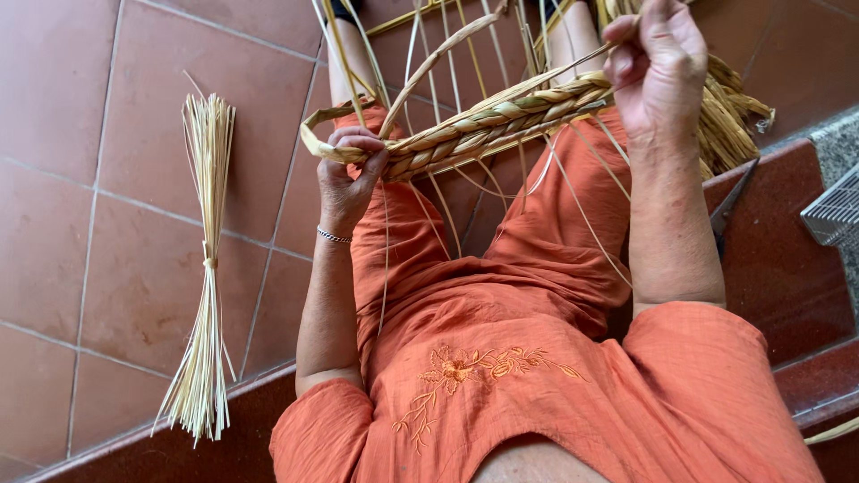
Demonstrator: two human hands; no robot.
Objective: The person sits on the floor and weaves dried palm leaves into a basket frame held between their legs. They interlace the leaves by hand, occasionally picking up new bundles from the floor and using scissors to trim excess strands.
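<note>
A flat plaited straw band (pixel 488 123) stretches across my lap, over orange clothing. My left hand (pixel 351 174) pinches its near end, where loose strips curl over my fingers. My right hand (pixel 655 64) is raised at the band's far end, fingers closed around thin straw strands that fan upward. Several loose strands hang down from the plait over my legs. A bracelet sits on my left wrist.
A tied bundle of pale straw (pixel 205 268) lies on the red tiled floor (pixel 116 179) to my left. More straw is heaped at the upper right (pixel 729 112). Scissors (pixel 729 207) lie on the dark red step, and a wire basket corner (pixel 834 213) shows at the right edge.
</note>
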